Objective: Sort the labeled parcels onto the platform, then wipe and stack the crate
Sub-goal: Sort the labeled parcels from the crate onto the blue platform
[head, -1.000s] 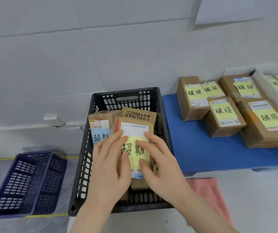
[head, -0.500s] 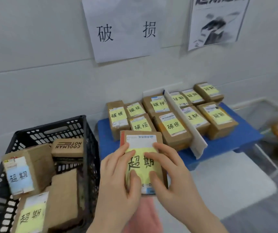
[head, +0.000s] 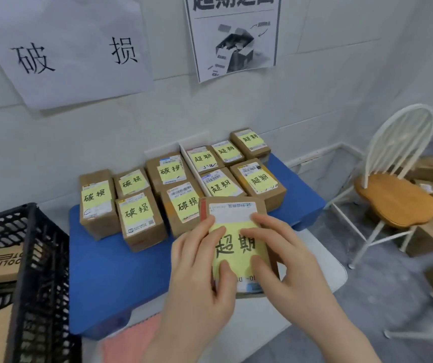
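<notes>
Both hands grip one cardboard parcel [head: 236, 213] with a yellow 超期 note, held in the air over the front right of the blue platform [head: 121, 273]. My left hand [head: 199, 279] clasps its left side, my right hand [head: 286, 260] its right. On the platform, several parcels marked 破损 [head: 137, 213] stand left of a white divider [head: 192, 163], and several marked 超期 [head: 258, 180] stand to its right. The black crate [head: 37, 271] at the left edge still holds parcels.
Paper signs hang on the wall above each group. A pink cloth [head: 131, 339] lies below the platform's front edge. A white wire chair [head: 396, 195] with a wooden seat stands at the right, with cardboard boxes on the floor behind it.
Both hands have lifted the 超期 parcel out of the black crate and carried it rightward over the platform. The view swung right and up with it.
</notes>
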Action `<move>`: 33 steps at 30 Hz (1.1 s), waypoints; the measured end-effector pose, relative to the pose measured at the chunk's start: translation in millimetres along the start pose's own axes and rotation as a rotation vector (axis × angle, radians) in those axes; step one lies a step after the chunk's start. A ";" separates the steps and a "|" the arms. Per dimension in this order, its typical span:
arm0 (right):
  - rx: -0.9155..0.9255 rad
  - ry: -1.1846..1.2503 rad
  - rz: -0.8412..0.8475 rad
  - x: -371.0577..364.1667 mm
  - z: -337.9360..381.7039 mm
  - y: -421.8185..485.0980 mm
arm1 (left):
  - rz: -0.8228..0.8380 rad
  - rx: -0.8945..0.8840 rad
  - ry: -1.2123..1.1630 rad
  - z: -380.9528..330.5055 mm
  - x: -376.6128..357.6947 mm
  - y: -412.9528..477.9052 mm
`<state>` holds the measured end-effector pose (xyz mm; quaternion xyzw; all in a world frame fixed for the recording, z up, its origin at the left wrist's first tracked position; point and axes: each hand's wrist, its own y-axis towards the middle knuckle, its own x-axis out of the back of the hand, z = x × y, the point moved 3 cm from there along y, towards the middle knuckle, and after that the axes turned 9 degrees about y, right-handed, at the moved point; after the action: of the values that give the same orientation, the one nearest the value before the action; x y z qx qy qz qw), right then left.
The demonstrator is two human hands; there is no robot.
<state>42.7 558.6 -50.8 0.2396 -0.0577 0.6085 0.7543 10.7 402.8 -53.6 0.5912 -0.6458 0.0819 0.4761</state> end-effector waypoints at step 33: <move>-0.065 -0.083 0.105 220.8 -241.1 191.8 | 0.242 0.064 0.153 -92.5 -303.1 187.4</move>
<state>-132.2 887.0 -123.2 0.2366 -0.1210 0.6345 0.7258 -145.2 726.3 -134.3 0.5157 -0.6715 0.2039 0.4915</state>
